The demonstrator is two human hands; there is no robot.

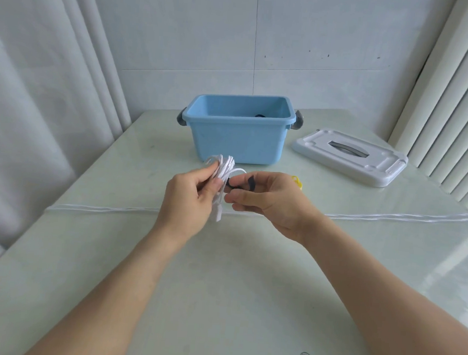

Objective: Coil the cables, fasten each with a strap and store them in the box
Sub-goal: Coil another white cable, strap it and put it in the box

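Two hands (192, 196) (267, 199) on 1 white coil (224, 166) w/ 1 dark strap (252, 183), 1 box (235, 141).

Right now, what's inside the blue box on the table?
Over the rim of the blue box, only a small dark object shows near the back wall. Its front wall hides the rest of the floor, so anything else inside can't be seen.

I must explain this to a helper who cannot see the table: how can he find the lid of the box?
Find the blue box at the table's far middle. Just right of it, flat on the table, lies the lid. It alone is white, with a grey handle slot.
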